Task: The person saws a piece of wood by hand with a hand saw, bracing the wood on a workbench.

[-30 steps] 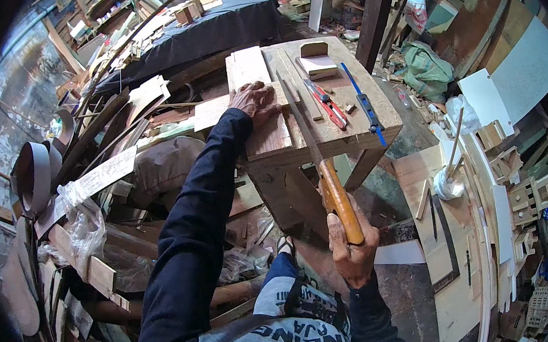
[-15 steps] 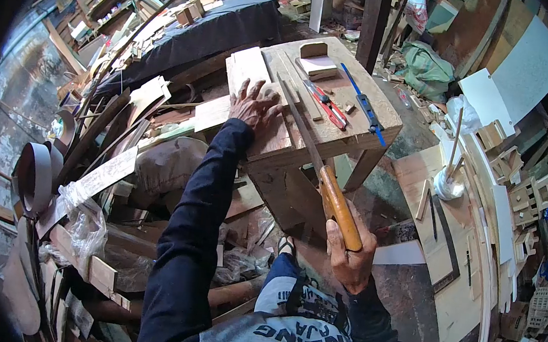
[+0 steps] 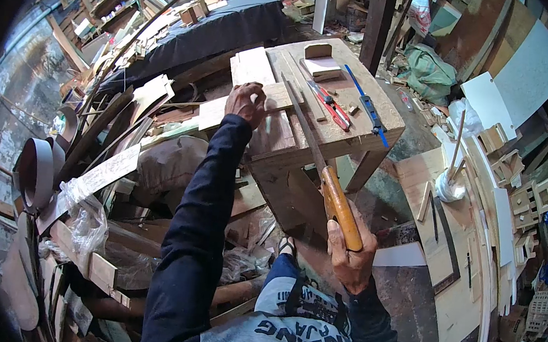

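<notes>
My right hand [image 3: 353, 254] is wrapped round the wooden handle of a handsaw [image 3: 330, 189]. Its long narrow blade reaches away from me over the near edge of a small wooden workbench [image 3: 391, 119]. To the left of the blade, my left hand [image 3: 247, 104] has its fingers curled over a pale wooden strip [image 3: 284, 95]. That strip lies crosswise over wider boards [image 3: 275, 133] on the bench, its left end sticking out past the side. The blade overlaps the strip's right part in this view.
On the bench lie a red utility knife [image 3: 333, 107], a blue measuring tool [image 3: 368, 111] and a small wooden block [image 3: 322, 65]. Scrap wood and plastic pile up at left. Wooden sheets [image 3: 454, 320] lie on the floor at right. Behind stands a cloth-covered table [image 3: 214, 33].
My left hand has gone from lying spread flat to curled fingers, a little to the left. More of the strip shows to its right. The right hand and saw stay nearly in place.
</notes>
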A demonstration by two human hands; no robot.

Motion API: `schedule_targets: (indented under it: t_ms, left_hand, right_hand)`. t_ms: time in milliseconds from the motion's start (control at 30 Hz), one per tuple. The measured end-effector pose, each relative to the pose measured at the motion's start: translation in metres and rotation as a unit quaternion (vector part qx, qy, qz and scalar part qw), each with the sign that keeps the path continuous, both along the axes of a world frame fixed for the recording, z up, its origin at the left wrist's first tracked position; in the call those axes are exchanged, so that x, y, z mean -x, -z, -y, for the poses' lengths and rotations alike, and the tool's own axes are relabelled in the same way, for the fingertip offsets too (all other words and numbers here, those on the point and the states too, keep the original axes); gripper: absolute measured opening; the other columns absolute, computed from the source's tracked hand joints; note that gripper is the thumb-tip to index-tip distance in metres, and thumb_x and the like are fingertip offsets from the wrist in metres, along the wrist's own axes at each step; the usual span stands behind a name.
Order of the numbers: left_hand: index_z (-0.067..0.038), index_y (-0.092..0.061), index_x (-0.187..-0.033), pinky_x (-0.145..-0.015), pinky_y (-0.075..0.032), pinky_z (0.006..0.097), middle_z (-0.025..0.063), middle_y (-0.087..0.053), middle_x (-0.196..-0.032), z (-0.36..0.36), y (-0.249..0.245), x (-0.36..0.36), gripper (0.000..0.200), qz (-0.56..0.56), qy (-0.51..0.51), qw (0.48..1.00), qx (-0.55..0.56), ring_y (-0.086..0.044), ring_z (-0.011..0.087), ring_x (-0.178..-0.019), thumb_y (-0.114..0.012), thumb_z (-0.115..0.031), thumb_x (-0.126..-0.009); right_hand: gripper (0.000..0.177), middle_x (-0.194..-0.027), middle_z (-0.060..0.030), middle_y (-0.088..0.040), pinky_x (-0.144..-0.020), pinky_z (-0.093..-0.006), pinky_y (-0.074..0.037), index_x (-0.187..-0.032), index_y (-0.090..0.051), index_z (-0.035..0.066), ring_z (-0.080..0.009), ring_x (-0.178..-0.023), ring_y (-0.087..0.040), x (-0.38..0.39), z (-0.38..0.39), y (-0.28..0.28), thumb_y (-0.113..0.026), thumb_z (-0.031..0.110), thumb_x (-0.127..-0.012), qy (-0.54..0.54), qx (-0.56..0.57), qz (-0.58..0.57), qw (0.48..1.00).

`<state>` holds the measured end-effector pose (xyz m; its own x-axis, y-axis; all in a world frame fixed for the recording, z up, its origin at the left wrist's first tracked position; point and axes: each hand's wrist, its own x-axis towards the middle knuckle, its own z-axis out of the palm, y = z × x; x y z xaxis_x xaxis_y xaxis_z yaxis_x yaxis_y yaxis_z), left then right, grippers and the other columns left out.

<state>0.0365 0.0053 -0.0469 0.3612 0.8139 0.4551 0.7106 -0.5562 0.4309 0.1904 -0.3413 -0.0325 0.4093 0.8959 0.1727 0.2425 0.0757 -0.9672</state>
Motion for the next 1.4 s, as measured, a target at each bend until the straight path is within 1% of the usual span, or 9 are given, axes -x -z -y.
schedule_targets:
  t_ms: [133, 300, 433, 533, 633, 867, 1167, 1267, 1400]
  left_hand:
    - [-0.015, -0.066, -0.122, -0.106, -0.038, 0.0439, 0.0081, -0.059, -0.132, -0.038, 0.028, -0.025, 0.04, -0.125, -0.038, 0.99, -0.056, -0.05, 0.0319, -0.124, -0.058, -0.041, -0.092]
    - [-0.021, -0.069, -0.115, -0.103, -0.039, 0.0451, 0.0084, -0.059, -0.126, -0.053, 0.042, -0.042, 0.035, -0.138, -0.059, 0.989, -0.001, -0.049, 0.0339, -0.12, -0.058, -0.042, -0.09]
    - [-0.017, -0.074, -0.105, -0.102, -0.037, 0.0424, 0.0109, -0.067, -0.112, -0.041, 0.025, -0.043, 0.029, -0.141, -0.057, 0.988, -0.016, -0.05, 0.0296, -0.116, -0.058, -0.036, -0.088]
    - [-0.016, -0.076, -0.099, -0.102, -0.036, 0.0403, 0.0117, -0.07, -0.105, -0.025, 0.007, -0.05, 0.027, -0.125, -0.062, 0.99, -0.009, -0.05, 0.028, -0.115, -0.057, -0.033, -0.089]
    - [-0.013, -0.077, -0.096, -0.101, -0.037, 0.0407, 0.0145, -0.069, -0.106, -0.033, 0.012, -0.047, 0.027, -0.124, -0.05, 0.99, -0.034, -0.051, 0.0298, -0.114, -0.056, -0.03, -0.091]
    - [-0.008, -0.077, -0.101, -0.1, -0.045, 0.0437, 0.0174, -0.057, -0.119, -0.045, 0.03, -0.047, 0.033, -0.107, -0.075, 0.991, 0.008, -0.049, 0.0362, -0.114, -0.059, -0.033, -0.092]
    - [-0.012, -0.078, -0.101, -0.097, -0.046, 0.0437, 0.0192, -0.059, -0.116, -0.056, 0.038, -0.049, 0.03, -0.147, -0.077, 0.986, -0.009, -0.05, 0.0374, -0.111, -0.058, -0.03, -0.09]
    - [-0.01, -0.079, -0.097, -0.099, -0.045, 0.0426, 0.0183, -0.059, -0.116, -0.06, 0.041, -0.047, 0.03, -0.141, -0.069, 0.987, -0.018, -0.05, 0.0363, -0.113, -0.058, -0.03, -0.089]
    - [-0.008, -0.078, -0.096, -0.101, -0.044, 0.0396, 0.017, -0.06, -0.116, -0.042, 0.023, -0.047, 0.032, -0.156, -0.091, 0.983, -0.009, -0.049, 0.0336, -0.115, -0.056, -0.029, -0.09]
  right_hand:
    - [0.05, -0.132, -0.0285, -0.059, -0.099, -0.0379, -0.05, -0.137, -0.05, -0.009, -0.0356, -0.121, -0.061, 0.001, 0.0, 0.0, -0.061, 0.012, -0.093, 0.001, 0.001, -0.001, 1.0]
    - [0.049, -0.127, -0.0284, -0.061, -0.096, -0.0385, -0.051, -0.135, -0.051, -0.009, -0.0375, -0.116, -0.064, 0.002, 0.001, -0.004, -0.062, 0.013, -0.093, 0.005, 0.007, 0.023, 1.0]
    - [0.045, -0.106, -0.0226, -0.068, -0.077, -0.0351, -0.055, -0.129, -0.056, -0.008, -0.0266, -0.087, -0.07, 0.008, -0.005, -0.001, -0.061, 0.017, -0.093, 0.03, -0.089, 0.123, 0.988]
    - [0.046, -0.11, -0.0272, -0.067, -0.087, -0.0394, -0.054, -0.128, -0.057, -0.009, -0.0353, -0.098, -0.07, 0.014, -0.004, -0.011, -0.062, 0.018, -0.091, 0.032, -0.048, 0.087, 0.995]
    - [0.047, -0.116, -0.0281, -0.066, -0.081, -0.0417, -0.057, -0.133, -0.053, -0.006, -0.0411, -0.096, -0.071, 0.012, -0.008, -0.012, -0.064, 0.016, -0.092, 0.018, -0.062, 0.12, 0.991]
    - [0.047, -0.108, -0.0288, -0.067, -0.081, -0.0416, -0.055, -0.133, -0.053, -0.007, -0.0414, -0.096, -0.07, 0.006, -0.073, 0.006, -0.064, 0.016, -0.093, 0.02, -0.072, 0.126, 0.989]
    - [0.046, -0.11, -0.0283, -0.068, -0.076, -0.0418, -0.057, -0.132, -0.053, -0.008, -0.041, -0.093, -0.071, 0.012, 0.015, -0.006, -0.064, 0.012, -0.092, 0.03, -0.041, 0.138, 0.989]
    - [0.045, -0.106, -0.0273, -0.068, -0.073, -0.0411, -0.057, -0.131, -0.054, -0.007, -0.0409, -0.088, -0.071, 0.01, -0.035, 0.004, -0.065, 0.013, -0.092, 0.029, -0.134, 0.18, 0.974]
    - [0.043, -0.106, -0.0279, -0.067, -0.072, -0.041, -0.056, -0.129, -0.055, -0.007, -0.0417, -0.087, -0.07, 0.006, -0.082, 0.005, -0.064, 0.012, -0.092, 0.014, -0.081, 0.118, 0.99]
